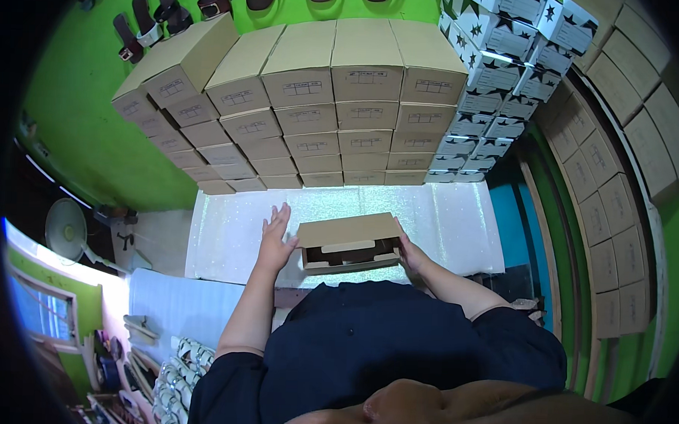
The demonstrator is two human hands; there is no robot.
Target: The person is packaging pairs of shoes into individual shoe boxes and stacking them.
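In front of me a brown cardboard box (350,229) sits on the white, shiny table covering (230,234). Its front side gapes, with notched flaps and a dark inside; I cannot make out any contents. At the box's right end, my right hand (411,253) grips the edge, and part of its fingers is hidden by the cardboard. My left hand (279,234) is beside the left end with fingers spread and raised, holding nothing. Its thumb is close to the box's corner; whether it touches cannot be told.
Brown boxes (367,116) are stacked along the table's back, beside white boxes with black stars (501,72). Sandals (212,0) hang on the green wall. More brown boxes (609,214) fill a rack at right. A fan (66,229) stands at left.
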